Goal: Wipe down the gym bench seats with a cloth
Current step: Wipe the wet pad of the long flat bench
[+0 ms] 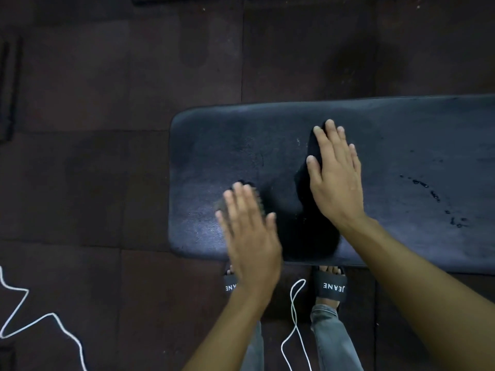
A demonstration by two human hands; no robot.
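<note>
Two hands out flat, fingers straight. Under right hand, mid-frame on dark padded desk, limp black cloth; left hand lower left, beside it. Looks light, soft, prone to bunching; probably holds best pinned beneath a spread palm.

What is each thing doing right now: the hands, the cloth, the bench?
bench: flat, with wet drops toward its right end.
cloth: dark, lying on the bench, pressed under the right hand.
right hand: open, flat on the cloth.
left hand: open, fingers straight, over the bench's near edge, blurred.
cord: loose on the floor.
</note>
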